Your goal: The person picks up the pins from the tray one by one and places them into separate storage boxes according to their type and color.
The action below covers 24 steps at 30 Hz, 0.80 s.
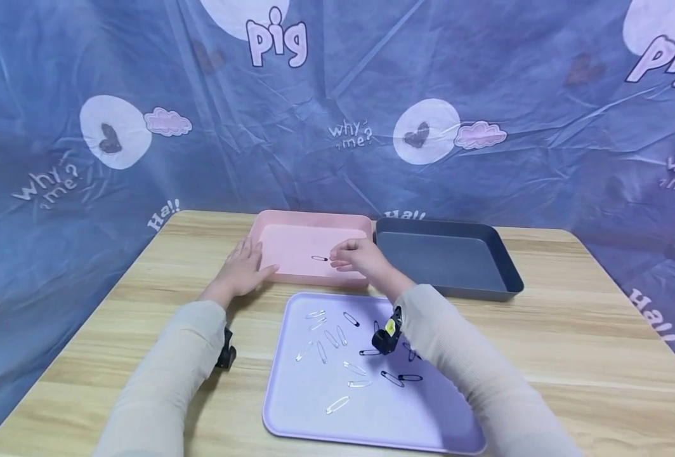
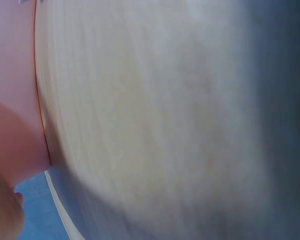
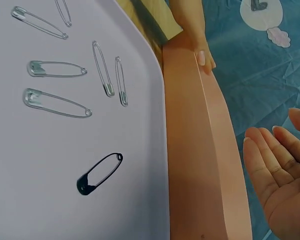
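My right hand [image 1: 360,257] hovers over the pink tray [image 1: 314,219]. A black safety pin [image 1: 319,258] shows just left of its fingertips; whether it lies on the tray floor or is falling, I cannot tell. In the right wrist view the thumb and fingers of this hand [image 3: 282,175] stand apart, with no pin between them. With fingers spread, my left hand [image 1: 240,266] rests at the pink tray's left front corner. Closer to me, several silver safety pins [image 1: 337,405] lie on the left of a lavender tray [image 1: 297,416], and several black ones [image 1: 393,379] on its right.
A dark grey tray [image 1: 440,257] stands right of the pink one, close beside it. All three trays are on a wooden table [image 1: 566,317]. Behind it hangs a blue printed cloth [image 1: 326,171]. My right forearm covers part of the lavender tray.
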### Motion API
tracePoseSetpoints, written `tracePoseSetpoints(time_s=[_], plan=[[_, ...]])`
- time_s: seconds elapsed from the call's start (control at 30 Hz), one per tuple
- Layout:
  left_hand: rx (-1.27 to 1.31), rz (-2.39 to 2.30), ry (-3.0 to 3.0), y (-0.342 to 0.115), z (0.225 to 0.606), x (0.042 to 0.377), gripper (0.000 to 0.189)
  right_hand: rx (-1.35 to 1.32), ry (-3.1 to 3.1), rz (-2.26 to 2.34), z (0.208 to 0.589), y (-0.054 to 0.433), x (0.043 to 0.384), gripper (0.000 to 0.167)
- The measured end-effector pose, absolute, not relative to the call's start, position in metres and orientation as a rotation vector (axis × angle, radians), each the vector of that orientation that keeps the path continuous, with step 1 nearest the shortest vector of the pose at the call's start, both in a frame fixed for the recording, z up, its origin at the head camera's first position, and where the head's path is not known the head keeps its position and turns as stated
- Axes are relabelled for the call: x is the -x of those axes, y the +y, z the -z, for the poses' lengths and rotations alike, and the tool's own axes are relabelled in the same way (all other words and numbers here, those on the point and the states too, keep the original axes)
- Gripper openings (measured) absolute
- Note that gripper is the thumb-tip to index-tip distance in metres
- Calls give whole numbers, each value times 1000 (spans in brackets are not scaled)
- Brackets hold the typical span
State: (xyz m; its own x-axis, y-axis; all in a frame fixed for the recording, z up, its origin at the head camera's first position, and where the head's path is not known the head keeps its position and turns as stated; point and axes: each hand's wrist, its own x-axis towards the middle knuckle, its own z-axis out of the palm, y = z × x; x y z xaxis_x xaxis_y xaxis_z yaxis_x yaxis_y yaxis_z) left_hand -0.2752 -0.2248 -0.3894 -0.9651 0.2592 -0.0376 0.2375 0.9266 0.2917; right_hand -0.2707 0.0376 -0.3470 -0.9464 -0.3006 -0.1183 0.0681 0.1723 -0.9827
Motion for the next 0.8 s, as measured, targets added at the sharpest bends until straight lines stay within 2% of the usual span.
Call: tracePoseSetpoints(time_s=[0.8], plan=[[-376, -478, 2992, -224, 387, 272, 82, 247, 2163, 1864, 341, 63, 246, 26]])
